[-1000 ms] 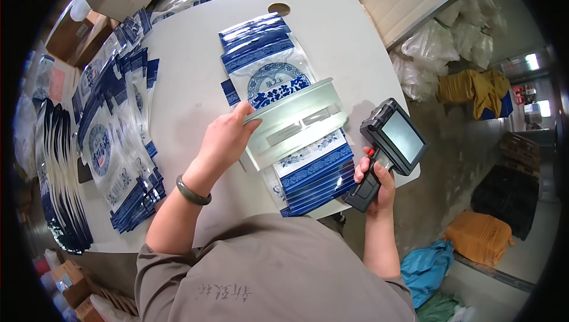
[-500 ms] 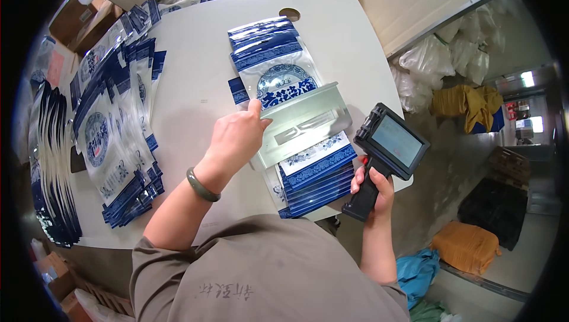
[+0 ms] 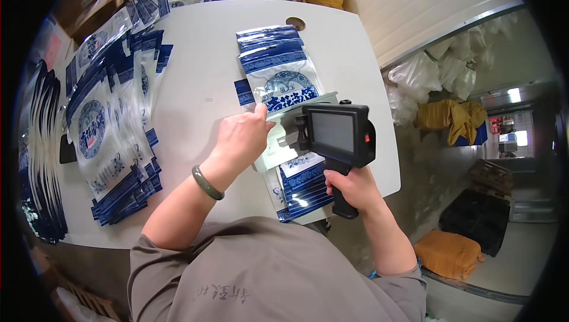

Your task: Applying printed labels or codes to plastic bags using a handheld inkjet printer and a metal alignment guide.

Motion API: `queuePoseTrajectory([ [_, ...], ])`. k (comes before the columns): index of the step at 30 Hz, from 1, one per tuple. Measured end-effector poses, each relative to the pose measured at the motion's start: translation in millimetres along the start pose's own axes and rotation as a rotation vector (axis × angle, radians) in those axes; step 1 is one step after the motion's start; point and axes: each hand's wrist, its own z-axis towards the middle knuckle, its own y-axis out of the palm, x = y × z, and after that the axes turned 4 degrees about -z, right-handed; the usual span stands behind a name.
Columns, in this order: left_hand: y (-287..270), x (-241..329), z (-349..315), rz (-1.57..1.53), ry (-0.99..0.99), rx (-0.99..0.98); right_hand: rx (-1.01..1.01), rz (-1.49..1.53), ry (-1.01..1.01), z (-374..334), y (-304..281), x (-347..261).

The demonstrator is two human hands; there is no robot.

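My right hand (image 3: 357,189) is wrapped round the pistol grip of a black handheld inkjet printer (image 3: 339,133) with a dark grey screen. The printer's head is over the right part of a pale green slotted plate (image 3: 274,147) and hides much of it. My left hand (image 3: 242,137) pinches the plate's left edge between thumb and fingers. Beneath the plate lies a fanned stack of flat blue-and-white pouches (image 3: 283,79), its far end showing beyond the plate. More blue-banded pouch ends (image 3: 305,188) stick out on the near side.
Two piles of similar pouches, one loosely spread (image 3: 112,138) and one standing in a row (image 3: 44,156), occupy the left of the white table (image 3: 189,55). Cardboard boxes (image 3: 80,2) stand at the far left. Clear plastic bags (image 3: 415,79) and an orange sack (image 3: 451,254) are off the right side.
My right hand has swung the printer left, from beside the plate to over its right part. Its screen has turned and gone darker. The left hand keeps its hold on the plate.
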Motion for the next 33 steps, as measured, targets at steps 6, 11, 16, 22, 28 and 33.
queuePoseTrajectory([
  [6, 8, -7, -3, -0.062, 0.008, 0.036, 0.011, -0.236, 0.108, -2, 15, -23],
  [11, 8, -7, 0, -0.069, 0.009, 0.016, -0.014, -0.214, 0.116, -2, 23, -28],
  [16, 11, -10, 2, -0.077, 0.068, 0.076, -0.044, -0.266, 0.182, 7, 29, -27],
  [22, 3, -3, 3, -0.049, 0.051, 0.06, 0.042, -0.376, 0.23, 29, -4, -33],
  [28, 10, -10, 4, -0.053, -0.056, 0.068, 0.194, -0.008, 0.191, 36, -71, 3],
  [33, 0, -26, -2, -0.277, -0.04, 0.033, 0.429, 0.324, -0.042, 15, -59, 33],
])
